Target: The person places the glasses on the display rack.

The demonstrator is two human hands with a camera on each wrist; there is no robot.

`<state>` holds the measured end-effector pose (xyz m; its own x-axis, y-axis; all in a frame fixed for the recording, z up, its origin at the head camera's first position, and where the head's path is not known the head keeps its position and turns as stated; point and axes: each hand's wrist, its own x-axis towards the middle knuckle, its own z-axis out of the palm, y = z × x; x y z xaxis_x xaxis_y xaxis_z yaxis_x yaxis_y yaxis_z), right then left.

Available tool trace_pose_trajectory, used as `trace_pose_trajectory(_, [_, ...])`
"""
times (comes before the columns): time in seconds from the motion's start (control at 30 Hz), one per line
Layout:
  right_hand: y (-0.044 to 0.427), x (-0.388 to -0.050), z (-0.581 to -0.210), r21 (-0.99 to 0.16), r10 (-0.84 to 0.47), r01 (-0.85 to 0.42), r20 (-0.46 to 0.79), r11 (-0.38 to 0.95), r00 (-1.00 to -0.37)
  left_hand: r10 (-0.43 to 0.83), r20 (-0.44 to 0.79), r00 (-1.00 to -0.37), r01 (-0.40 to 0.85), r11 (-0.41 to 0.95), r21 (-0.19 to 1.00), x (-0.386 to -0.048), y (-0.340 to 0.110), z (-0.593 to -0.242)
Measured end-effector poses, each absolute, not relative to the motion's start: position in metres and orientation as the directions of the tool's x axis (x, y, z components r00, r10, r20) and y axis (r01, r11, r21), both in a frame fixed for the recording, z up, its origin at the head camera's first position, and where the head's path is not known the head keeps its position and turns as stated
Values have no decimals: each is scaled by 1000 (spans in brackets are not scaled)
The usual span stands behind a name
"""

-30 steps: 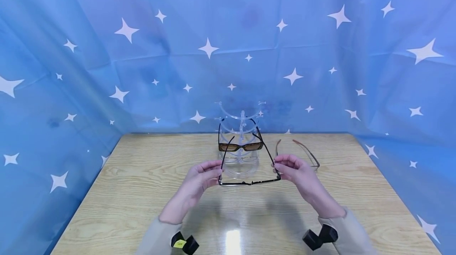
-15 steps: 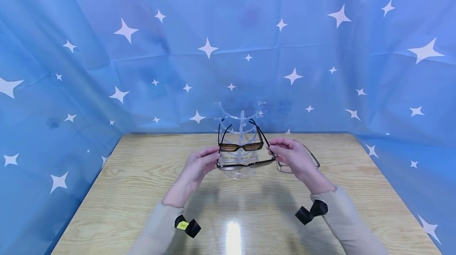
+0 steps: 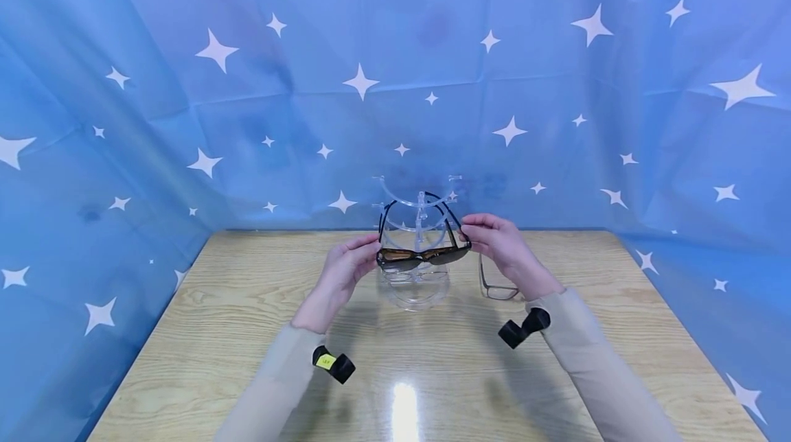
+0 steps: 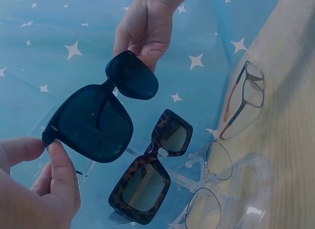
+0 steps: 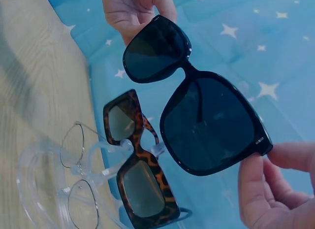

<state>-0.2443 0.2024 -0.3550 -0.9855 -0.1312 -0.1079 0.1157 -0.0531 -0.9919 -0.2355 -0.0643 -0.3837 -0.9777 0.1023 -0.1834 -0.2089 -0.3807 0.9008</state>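
Observation:
Black sunglasses (image 3: pixel 450 254) are held by both hands in front of a clear display stand (image 3: pixel 421 205), lenses toward the person. My left hand (image 3: pixel 338 274) pinches their left hinge corner between thumb and fingers; my right hand (image 3: pixel 503 250) pinches the right one. In the left wrist view the sunglasses (image 4: pixel 93 123) are apart from the tortoiseshell sunglasses (image 4: pixel 140 187), which sit on the stand. Below those, thin wire-framed glasses (image 5: pixel 82 204) rest on a lower tier in the right wrist view. The stand's upper tiers rise behind the black pair.
Glasses with dark frames and brownish temple tips (image 4: pixel 244 93) lie on the wooden table (image 3: pixel 216 332), right of the stand and partly behind my right hand in the head view. A blue curtain with white stars (image 3: pixel 309 119) hangs behind the table.
Both hands have moved the black sunglasses forward and up toward the stand. Their front now overlaps the tortoiseshell pair in the head view, and the lenses have tilted into view.

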Motion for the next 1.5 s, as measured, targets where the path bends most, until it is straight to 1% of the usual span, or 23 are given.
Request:
trace_pose_trajectory(0.23, [200, -258, -352, -988, -107, 139, -132, -63, -986, 64, -168, -984, -180, -397, 900, -250, -62, -382])
trace_pose_trajectory(0.8, [196, -285, -349, -986, -36, 164, -163, -37, -986, -46, -205, -978, -171, -394, 903, -276, -54, -376])
trace_pose_trajectory(0.97, [195, -292, -353, -982, -17, 180, -179, -55, -984, -81, -217, -973, -167, -403, 900, -281, -52, -379])
trace_pose_trajectory(1.13, [194, -296, -355, -977, -11, 196, -196, -79, -981, -101, -226, -969, -168, -401, 900, -283, -51, -381])
trace_pose_trajectory(1.5, [193, -298, -356, -974, -10, 219, -218, -60, -976, -122, -234, -965, -163, -425, 890, -288, -49, -385])
